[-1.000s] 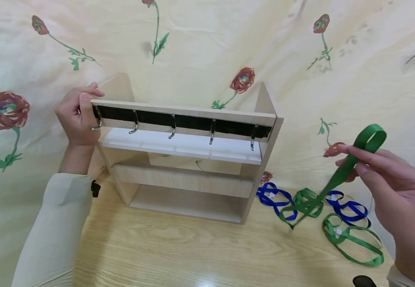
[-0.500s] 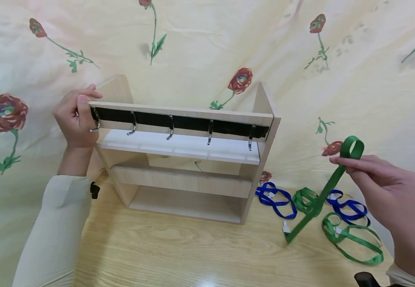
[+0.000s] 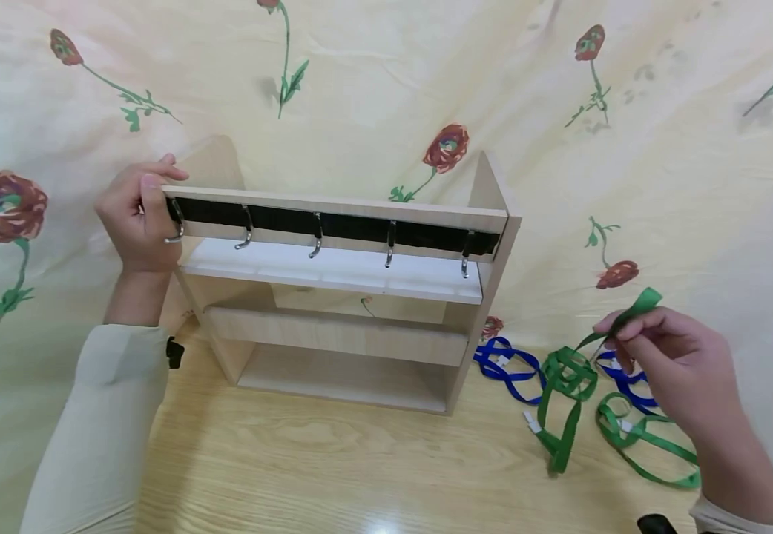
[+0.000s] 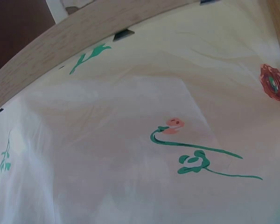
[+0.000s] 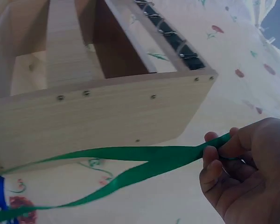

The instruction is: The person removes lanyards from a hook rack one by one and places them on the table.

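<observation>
At the left end of a small wooden shelf unit (image 3: 346, 347), my left hand (image 3: 136, 222) grips the top rail, thumb on its front face. Several metal hooks (image 3: 317, 236) run along a black strip (image 3: 353, 226) on that rail. To the right of the unit, my right hand (image 3: 683, 371) pinches a green ribbon lanyard (image 3: 643, 302) between thumb and fingers. Its lower part hangs down to the table, near a small white clip (image 3: 532, 423). From the right wrist view, two green strands (image 5: 154, 163) stretch leftward from the fingers. The left wrist view does not show the left hand's grip.
Two blue lanyards (image 3: 510, 371) and another green lanyard (image 3: 656, 449) lie on the wood-grain table (image 3: 333, 460) right of the unit. Flower-printed cloth (image 3: 360, 89) covers the wall behind. A black object (image 3: 656, 523) shows at the bottom right edge.
My right hand has come down and leftward, bringing the lanyard's upper loop lower. Its lower end now folds near the table. My left hand keeps its hold on the rail.
</observation>
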`<state>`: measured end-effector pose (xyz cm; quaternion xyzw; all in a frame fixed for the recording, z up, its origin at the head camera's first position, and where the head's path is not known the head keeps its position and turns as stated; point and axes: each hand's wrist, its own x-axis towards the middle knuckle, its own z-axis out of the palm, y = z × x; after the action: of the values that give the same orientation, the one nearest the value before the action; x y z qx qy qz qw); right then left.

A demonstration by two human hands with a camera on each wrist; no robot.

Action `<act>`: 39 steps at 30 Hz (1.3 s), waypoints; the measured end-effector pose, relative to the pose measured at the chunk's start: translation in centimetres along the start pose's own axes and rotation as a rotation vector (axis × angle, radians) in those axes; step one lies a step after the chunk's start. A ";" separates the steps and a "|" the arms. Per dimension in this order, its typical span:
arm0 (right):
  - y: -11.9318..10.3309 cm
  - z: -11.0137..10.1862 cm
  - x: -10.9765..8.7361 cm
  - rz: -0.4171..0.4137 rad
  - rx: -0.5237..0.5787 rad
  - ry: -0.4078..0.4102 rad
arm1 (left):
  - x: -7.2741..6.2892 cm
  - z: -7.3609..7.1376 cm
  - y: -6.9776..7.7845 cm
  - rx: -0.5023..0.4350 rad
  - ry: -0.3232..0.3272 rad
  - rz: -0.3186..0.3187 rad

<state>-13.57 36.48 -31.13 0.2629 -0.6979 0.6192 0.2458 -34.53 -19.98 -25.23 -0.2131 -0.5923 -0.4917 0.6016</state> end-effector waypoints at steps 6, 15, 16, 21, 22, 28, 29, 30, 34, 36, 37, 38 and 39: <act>1.1 -0.5 -0.9 0.080 0.026 -0.053 | -0.2 0.1 0.1 0.001 -0.006 -0.005; 0.6 -0.4 -0.3 0.131 -0.034 -0.015 | 0.1 0.2 0.1 0.003 -0.005 -0.012; 0.9 -0.4 -0.5 0.143 -0.048 -0.022 | 0.1 0.2 0.1 0.005 -0.005 -0.011; 2.5 -0.5 -2.0 0.270 -0.146 -0.070 | 0.0 0.1 0.1 0.013 -0.002 -0.009; 2.9 -0.5 -2.3 0.301 -0.162 -0.078 | 0.0 0.1 0.1 0.012 -0.001 -0.009; 4.7 -1.9 -3.4 0.401 -0.303 -0.154 | 0.1 0.2 0.1 0.001 -0.007 -0.010; 4.9 -2.3 -3.5 0.408 -0.351 -0.165 | 0.1 0.2 0.1 0.001 -0.007 -0.010; 5.0 -2.7 -3.6 0.420 -0.405 -0.177 | 0.1 0.2 0.1 0.003 -0.007 -0.010; 5.1 -4.1 -4.0 0.485 -0.635 -0.251 | 0.1 0.1 0.0 0.011 -0.006 -0.012; 5.0 -4.4 -4.3 0.523 -0.717 -0.303 | 0.1 0.1 0.0 0.016 -0.007 -0.013; 5.0 -4.4 -4.5 0.531 -0.753 -0.333 | 0.0 0.0 0.0 0.016 -0.006 -0.014; 5.1 -4.2 -4.6 0.540 -0.775 -0.362 | 0.0 0.0 0.0 0.016 -0.006 -0.014; 5.2 -4.0 -4.8 0.556 -0.778 -0.397 | 0.0 0.0 0.0 0.017 -0.007 -0.015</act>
<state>-13.43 41.27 -37.66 0.0692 -0.9532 0.2940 0.0143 -34.55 -19.95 -25.22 -0.2053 -0.5999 -0.4904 0.5978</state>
